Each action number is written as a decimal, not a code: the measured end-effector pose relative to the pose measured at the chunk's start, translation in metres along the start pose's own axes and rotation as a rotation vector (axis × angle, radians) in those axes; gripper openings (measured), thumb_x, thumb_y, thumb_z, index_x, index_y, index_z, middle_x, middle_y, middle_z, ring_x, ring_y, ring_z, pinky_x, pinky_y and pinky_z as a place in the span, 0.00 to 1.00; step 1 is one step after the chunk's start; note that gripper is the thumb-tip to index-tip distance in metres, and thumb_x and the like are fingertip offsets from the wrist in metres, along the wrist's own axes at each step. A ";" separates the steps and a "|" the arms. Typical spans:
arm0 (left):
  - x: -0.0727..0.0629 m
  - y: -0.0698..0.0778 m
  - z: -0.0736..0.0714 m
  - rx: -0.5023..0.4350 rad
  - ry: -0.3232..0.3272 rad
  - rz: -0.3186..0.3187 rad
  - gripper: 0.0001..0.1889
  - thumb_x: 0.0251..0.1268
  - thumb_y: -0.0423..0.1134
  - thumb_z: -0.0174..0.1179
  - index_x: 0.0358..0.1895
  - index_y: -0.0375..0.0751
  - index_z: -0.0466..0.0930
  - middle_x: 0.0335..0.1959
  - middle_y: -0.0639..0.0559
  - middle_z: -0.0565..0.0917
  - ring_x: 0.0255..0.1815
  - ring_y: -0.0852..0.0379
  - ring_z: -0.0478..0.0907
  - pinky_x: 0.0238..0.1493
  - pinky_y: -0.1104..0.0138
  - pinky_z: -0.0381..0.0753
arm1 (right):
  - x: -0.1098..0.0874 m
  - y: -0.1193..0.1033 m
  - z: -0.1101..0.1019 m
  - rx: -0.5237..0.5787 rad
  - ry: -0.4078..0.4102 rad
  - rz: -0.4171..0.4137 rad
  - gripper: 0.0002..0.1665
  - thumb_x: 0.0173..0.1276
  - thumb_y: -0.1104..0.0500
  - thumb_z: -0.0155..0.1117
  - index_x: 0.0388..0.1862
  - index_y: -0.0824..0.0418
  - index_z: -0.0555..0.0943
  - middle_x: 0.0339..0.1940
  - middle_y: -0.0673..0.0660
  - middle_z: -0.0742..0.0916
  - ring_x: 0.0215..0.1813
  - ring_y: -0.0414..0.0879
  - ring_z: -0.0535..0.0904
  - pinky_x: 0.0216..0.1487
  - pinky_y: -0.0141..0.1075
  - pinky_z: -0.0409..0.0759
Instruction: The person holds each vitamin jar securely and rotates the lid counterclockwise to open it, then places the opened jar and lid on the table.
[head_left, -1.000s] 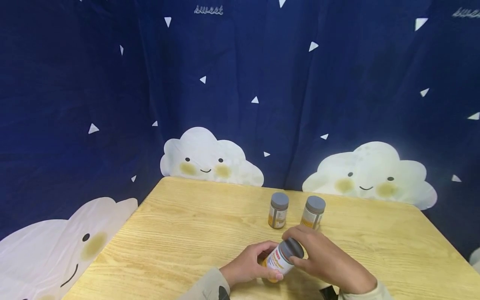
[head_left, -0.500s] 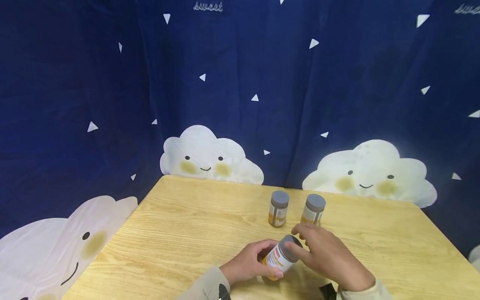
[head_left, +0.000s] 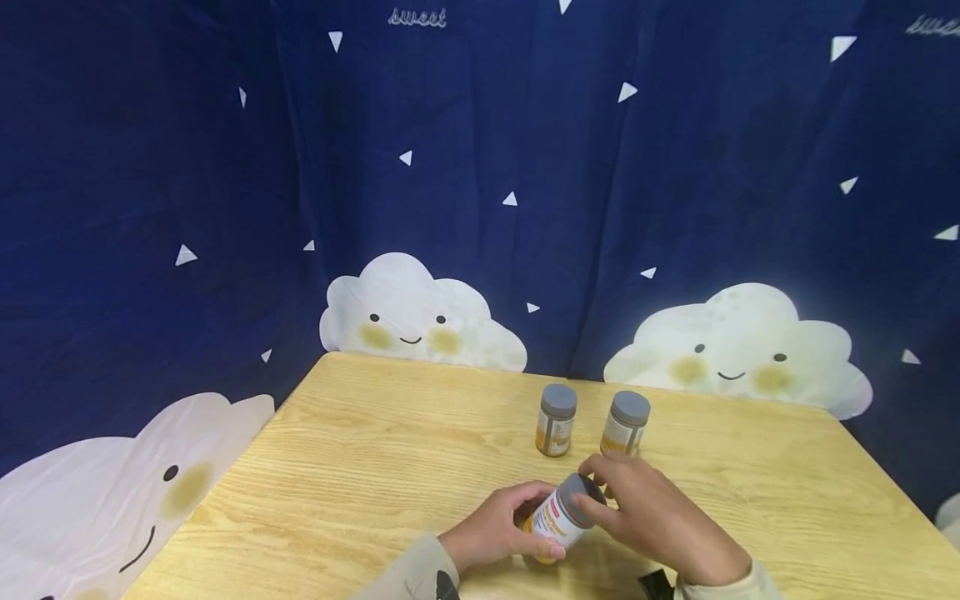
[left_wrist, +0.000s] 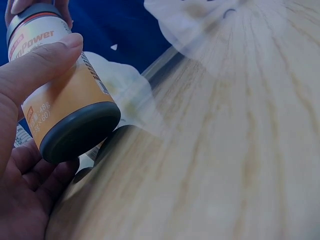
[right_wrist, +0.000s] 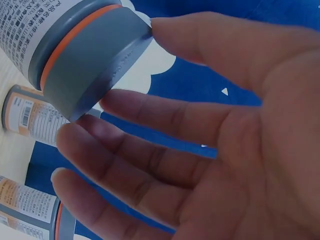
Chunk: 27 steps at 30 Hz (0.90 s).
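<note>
A white-and-orange supplement bottle [head_left: 553, 521] with a grey cap [head_left: 577, 486] is tilted above the table's near part. My left hand [head_left: 495, 527] grips its body, with the thumb across the label and the dark base [left_wrist: 82, 132] exposed in the left wrist view. My right hand [head_left: 660, 518] pinches the cap: in the right wrist view, thumb and fingertips touch opposite sides of its rim. An orange ring [right_wrist: 75, 42] shows between cap and body. Whether the cap is loose, I cannot tell.
Two similar grey-capped bottles stand upright farther back on the wooden table [head_left: 360, 450]: a left one [head_left: 555, 421] and a right one [head_left: 626, 423] just beyond my right hand. A dark blue curtain [head_left: 465, 167] with printed clouds hangs behind the table.
My right hand's fingers spread off the cap about half a second ago, and they now touch its rim again. My left hand keeps its grip, and the two standing bottles have not moved.
</note>
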<state>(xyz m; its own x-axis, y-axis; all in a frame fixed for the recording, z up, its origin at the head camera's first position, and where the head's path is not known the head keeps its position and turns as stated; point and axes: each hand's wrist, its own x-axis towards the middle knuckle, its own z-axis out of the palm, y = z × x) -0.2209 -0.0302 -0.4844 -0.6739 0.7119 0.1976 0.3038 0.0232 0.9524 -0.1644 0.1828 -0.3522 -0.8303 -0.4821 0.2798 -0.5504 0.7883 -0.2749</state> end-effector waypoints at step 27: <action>0.002 0.000 -0.001 0.013 -0.009 0.003 0.29 0.57 0.49 0.69 0.63 0.57 0.72 0.52 0.62 0.81 0.52 0.63 0.77 0.56 0.68 0.73 | 0.000 0.001 -0.005 0.029 -0.001 0.085 0.21 0.64 0.39 0.64 0.43 0.53 0.80 0.39 0.47 0.84 0.39 0.43 0.79 0.35 0.37 0.77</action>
<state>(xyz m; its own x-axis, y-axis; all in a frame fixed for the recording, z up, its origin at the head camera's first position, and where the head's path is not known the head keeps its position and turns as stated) -0.2231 -0.0300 -0.4836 -0.6668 0.7183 0.1987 0.3147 0.0298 0.9487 -0.1644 0.1851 -0.3478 -0.8742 -0.4142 0.2536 -0.4802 0.8151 -0.3242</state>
